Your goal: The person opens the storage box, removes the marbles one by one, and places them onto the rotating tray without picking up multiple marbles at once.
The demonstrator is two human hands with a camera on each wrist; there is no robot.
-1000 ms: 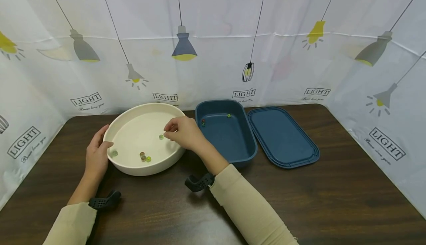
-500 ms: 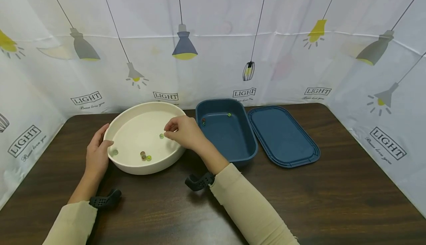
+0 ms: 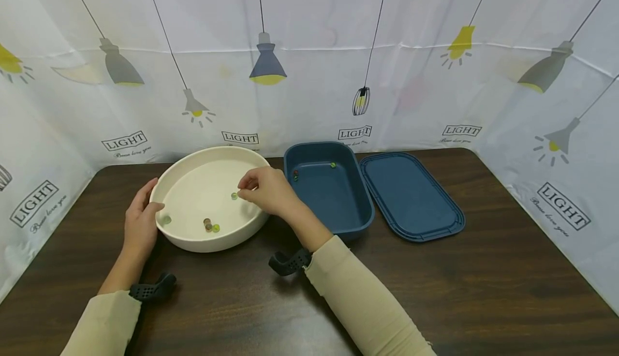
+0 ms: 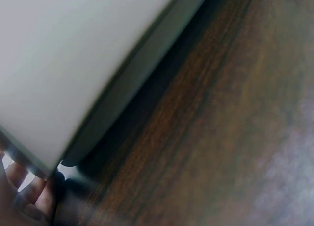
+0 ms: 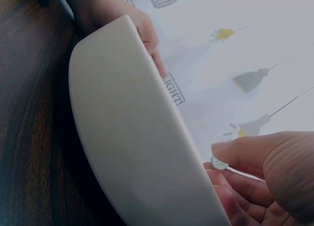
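A round cream-coloured dish [image 3: 203, 184] with low walls stands on the left of the table. My left hand [image 3: 140, 224] grips its left rim, thumb over the edge; its fingers [image 4: 37, 194] show beneath the rim in the left wrist view. Over the dish's right side, my right hand [image 3: 266, 190] pinches a clear greenish glass marble [image 5: 219, 163] between thumb and fingers. A cluster of marbles [image 3: 208, 227] lies near the front of the dish floor, and a pale marble [image 3: 166, 220] sits close to my left thumb.
Right of the dish is a dark blue rectangular container [image 3: 331, 200] with a green marble [image 3: 333, 165] and darker marbles [image 3: 296, 175] in it. Its blue lid [image 3: 411, 197] lies beside it on the brown wooden table [image 3: 464, 281]. A lamp-printed curtain [image 3: 309, 103] hangs behind.
The hands, dish and marbles keep their places relative to each other. Only the head view has shifted slightly.
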